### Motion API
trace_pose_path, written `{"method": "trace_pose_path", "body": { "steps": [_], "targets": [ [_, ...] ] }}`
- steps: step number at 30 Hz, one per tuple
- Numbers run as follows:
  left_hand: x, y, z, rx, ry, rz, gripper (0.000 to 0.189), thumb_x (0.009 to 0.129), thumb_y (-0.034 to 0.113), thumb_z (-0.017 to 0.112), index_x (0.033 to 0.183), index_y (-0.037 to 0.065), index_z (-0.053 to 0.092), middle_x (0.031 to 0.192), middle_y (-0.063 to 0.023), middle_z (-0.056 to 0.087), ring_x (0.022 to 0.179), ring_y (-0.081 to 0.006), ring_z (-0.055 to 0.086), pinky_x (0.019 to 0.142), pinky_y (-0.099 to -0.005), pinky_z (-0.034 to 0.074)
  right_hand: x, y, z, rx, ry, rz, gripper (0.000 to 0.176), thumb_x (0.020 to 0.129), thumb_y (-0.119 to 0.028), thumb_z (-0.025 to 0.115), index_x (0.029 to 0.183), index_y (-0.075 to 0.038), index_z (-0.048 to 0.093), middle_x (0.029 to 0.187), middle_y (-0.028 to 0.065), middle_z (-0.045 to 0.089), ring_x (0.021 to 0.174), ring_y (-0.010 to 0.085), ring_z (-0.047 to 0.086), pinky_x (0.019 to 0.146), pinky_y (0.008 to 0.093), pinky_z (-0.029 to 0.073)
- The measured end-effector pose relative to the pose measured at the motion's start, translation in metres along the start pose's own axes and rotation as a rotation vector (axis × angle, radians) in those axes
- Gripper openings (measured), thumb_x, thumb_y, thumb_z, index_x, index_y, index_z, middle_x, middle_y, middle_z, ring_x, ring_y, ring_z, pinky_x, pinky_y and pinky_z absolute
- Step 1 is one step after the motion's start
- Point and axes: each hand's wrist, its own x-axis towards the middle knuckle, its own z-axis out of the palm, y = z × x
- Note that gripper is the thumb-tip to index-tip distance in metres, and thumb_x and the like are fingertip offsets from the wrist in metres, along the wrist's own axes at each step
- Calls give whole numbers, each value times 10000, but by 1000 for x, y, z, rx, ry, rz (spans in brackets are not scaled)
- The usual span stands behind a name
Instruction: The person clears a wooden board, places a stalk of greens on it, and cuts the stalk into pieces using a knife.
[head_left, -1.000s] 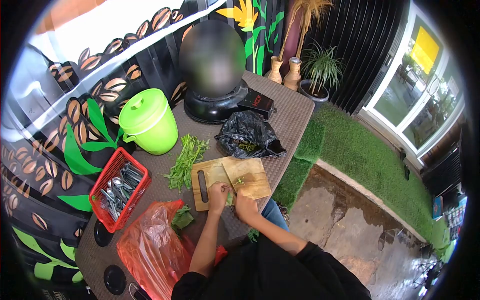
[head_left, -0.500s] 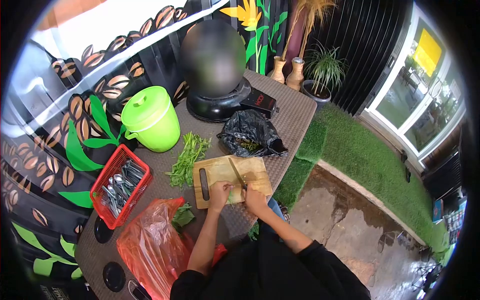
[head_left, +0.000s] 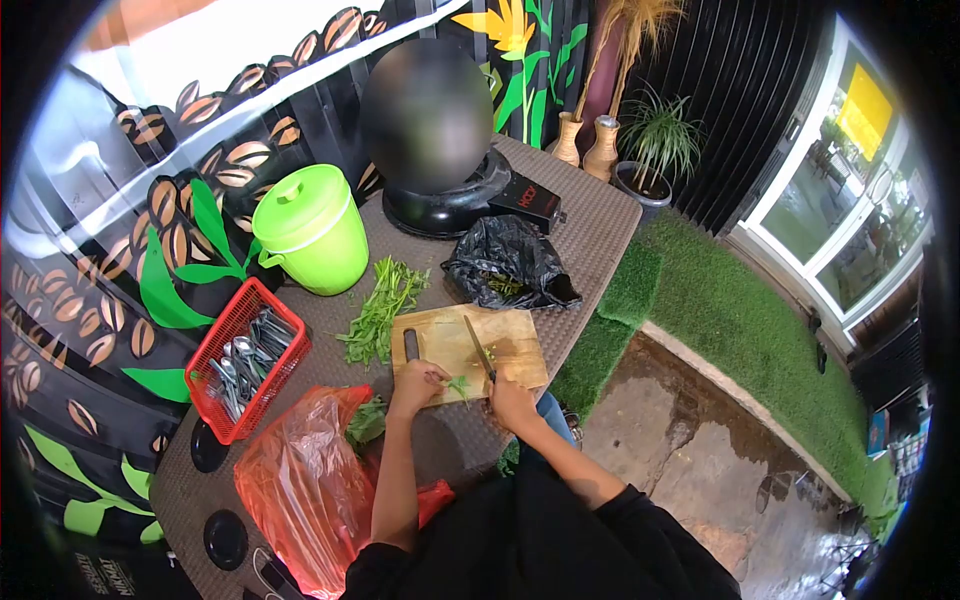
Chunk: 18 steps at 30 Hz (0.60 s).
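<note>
A wooden cutting board point(head_left: 520, 345) with a slot handle lies on the table. My right hand point(head_left: 512, 402) is wrapped round the handle of a knife point(head_left: 478, 343), its blade pointing away over the board. On the board's near left part, my left hand point(head_left: 418, 386) has its fingers pinched together at a small green sprig point(head_left: 458, 386); its grip is partly hidden. Tiny green bits lie by the blade. Left of the board is a heap of leafy green stems point(head_left: 385, 312). Beyond it sits an open black plastic bag point(head_left: 510, 262) with greens inside.
A red plastic bag point(head_left: 305, 480) with leaves point(head_left: 367, 422) lies near my left arm. Further left are a red basket point(head_left: 205, 398) of cutlery and a lidded green bucket point(head_left: 315, 235). A black round appliance point(head_left: 450, 205), partly blurred, stands at the back. The table edge point(head_left: 600, 290) is right.
My left hand has moved left, away from the knife, and the green sprig shows more clearly between the hands. My right hand still holds the knife in nearly the same place. The view shifted slightly.
</note>
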Motion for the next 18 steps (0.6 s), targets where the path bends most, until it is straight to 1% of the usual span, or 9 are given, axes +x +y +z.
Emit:
{"method": "trace_pose_path", "body": {
  "steps": [1,3,4,6,10,13,15,16,18],
  "targets": [
    [-1,3,2,1,-1,0,326,540,-77,701,839,51,729,731,-78,636,597,-197,564,562,-291,453,-1,-1,-1,11,-12,18,354,933,-319,447,1041,17,420,725,240,637,702,407,648,630,478,530],
    [-2,8,10,77,-60,167,334,530,-61,732,846,50,726,748,-74,612,645,-202,548,600,-297,450,-2,0,-2,23,-24,38,352,932,-319,452,1035,16,424,725,240,637,705,406,648,634,481,531],
    [-1,5,14,77,-61,166,334,530,-61,732,846,50,726,748,-74,612,645,-202,548,600,-297,450,-3,0,-1,26,-15,33,352,933,-323,452,1031,14,427,727,239,638,709,405,649,636,483,531],
    [0,2,20,124,-87,346,316,534,-28,756,837,57,728,726,-66,583,667,-204,534,631,-316,446,-4,1,-1,27,-7,28,352,934,-327,451,1027,13,431,729,238,639,713,404,650,639,485,531],
    [1,2,21,101,-83,287,309,534,8,775,835,62,727,734,-64,583,704,-206,525,665,-326,442,-7,1,-5,37,-10,30,346,940,-328,443,1016,10,436,745,246,640,728,412,648,654,489,528],
    [0,0,19,100,-100,261,265,560,32,773,819,63,727,727,-62,582,726,-221,532,689,-331,442,-10,-1,-5,53,-28,37,346,943,-330,436,1013,9,431,768,253,640,758,420,644,676,493,525],
    [2,-1,18,189,-94,344,196,597,51,760,789,59,719,750,-64,581,750,-237,534,727,-338,439,-10,0,-4,56,-30,37,347,945,-331,432,1013,9,427,781,257,640,776,424,642,687,496,522],
    [1,-2,18,189,-94,345,196,597,51,760,789,59,719,750,-64,581,750,-237,534,727,-338,439,-9,0,-4,56,-54,48,360,946,-334,430,1039,13,422,789,258,641,786,425,641,693,496,521],
    [0,-1,18,216,-6,489,148,646,71,742,787,50,704,777,-67,577,774,-252,543,765,-348,440,-9,0,-4,57,-78,59,374,946,-337,427,1066,18,417,797,259,641,796,426,640,699,496,520]
  ]
}}
